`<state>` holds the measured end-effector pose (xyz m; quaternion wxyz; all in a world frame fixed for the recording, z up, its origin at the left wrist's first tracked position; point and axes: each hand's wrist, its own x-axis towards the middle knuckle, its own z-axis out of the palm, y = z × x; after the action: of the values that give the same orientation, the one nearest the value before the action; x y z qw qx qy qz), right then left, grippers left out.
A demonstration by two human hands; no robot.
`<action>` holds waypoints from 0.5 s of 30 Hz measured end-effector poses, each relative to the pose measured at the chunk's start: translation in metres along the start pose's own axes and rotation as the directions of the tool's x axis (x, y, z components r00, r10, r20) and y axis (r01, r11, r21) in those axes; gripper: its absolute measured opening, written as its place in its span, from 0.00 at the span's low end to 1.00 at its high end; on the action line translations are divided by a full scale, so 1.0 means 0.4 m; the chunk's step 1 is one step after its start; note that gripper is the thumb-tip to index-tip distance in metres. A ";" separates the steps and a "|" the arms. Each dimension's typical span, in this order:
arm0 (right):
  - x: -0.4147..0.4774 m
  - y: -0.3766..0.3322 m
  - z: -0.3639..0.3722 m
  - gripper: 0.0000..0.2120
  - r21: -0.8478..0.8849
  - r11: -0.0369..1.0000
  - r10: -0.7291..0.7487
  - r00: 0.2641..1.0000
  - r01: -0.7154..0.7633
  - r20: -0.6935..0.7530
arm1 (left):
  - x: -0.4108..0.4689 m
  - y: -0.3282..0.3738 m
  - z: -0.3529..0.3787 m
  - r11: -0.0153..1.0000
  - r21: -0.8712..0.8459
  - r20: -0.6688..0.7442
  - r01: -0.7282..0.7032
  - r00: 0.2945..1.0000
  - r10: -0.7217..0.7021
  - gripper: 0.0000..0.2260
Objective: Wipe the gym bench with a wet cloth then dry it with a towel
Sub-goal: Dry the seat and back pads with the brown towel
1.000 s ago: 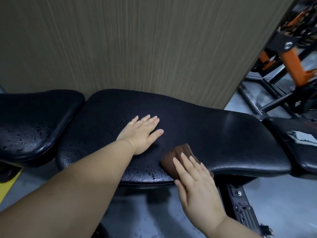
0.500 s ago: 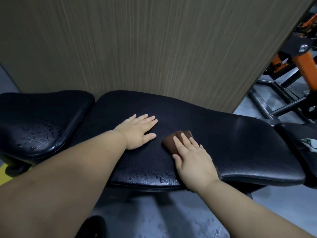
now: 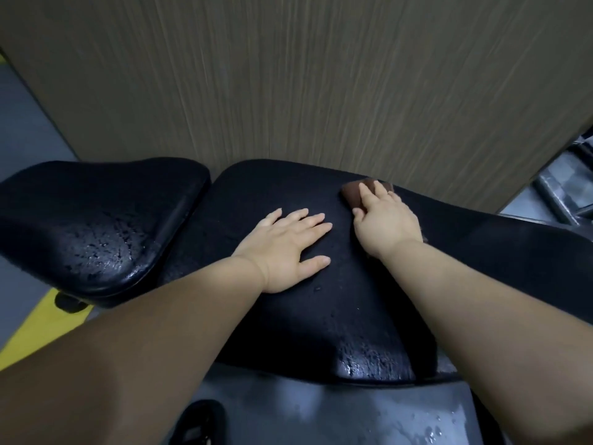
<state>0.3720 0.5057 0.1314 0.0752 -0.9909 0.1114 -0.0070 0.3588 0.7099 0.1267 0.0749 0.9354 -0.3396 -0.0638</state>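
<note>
A wood-grain wall panel [image 3: 321, 75] fills the upper half of the view, standing right behind the gym bench. The bench's long black back pad [image 3: 288, 326] runs from centre to the right edge, and the shorter seat pad [image 3: 96, 220] sits just beside it on the left with a narrow gap between them. Grey floor [image 3: 321, 415] shows below, with wet patches, a yellow floor marking [image 3: 29, 326] at the left and metal frame tubes [image 3: 558, 194] at the far right.

The left grip [image 3: 288, 248] lies flat on the back pad, palm down, fingers straight and spread, holding nothing. The right grip [image 3: 385, 223] presses with straight fingers on a brown wet cloth [image 3: 353, 194] at the pad's far edge, next to the wall panel. Water droplets [image 3: 369, 364] bead on the pad's near edge and on the seat pad.
</note>
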 end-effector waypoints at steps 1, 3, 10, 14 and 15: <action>0.025 -0.003 0.001 0.26 0.003 1.000 0.005 1.000 -0.005 -0.005 | 0.000 -0.001 0.001 1.000 -0.005 -0.001 -0.002 1.000 0.002 0.28; 0.072 -0.009 0.003 0.26 0.008 1.000 0.017 1.000 -0.017 -0.009 | 0.002 -0.004 0.002 1.000 -0.013 0.000 -0.003 1.000 0.003 0.28; 0.189 -0.023 0.000 0.25 0.013 0.997 0.077 0.997 -0.077 -0.001 | 0.004 -0.013 0.010 1.000 -0.012 -0.001 -0.006 1.000 0.006 0.29; 0.201 -0.026 -0.002 0.25 0.011 0.997 0.070 0.998 -0.070 -0.001 | 0.006 -0.017 0.011 1.000 -0.007 -0.003 0.000 1.000 0.000 0.29; 0.193 -0.028 -0.004 0.25 0.007 0.999 0.053 0.999 -0.053 -0.002 | 0.006 -0.019 0.011 1.000 -0.006 -0.003 0.002 1.000 -0.002 0.29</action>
<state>0.4494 0.4990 0.1344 0.0789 -0.9873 0.1379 -0.0066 0.3647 0.7139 0.1209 0.0779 0.9356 -0.3383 -0.0635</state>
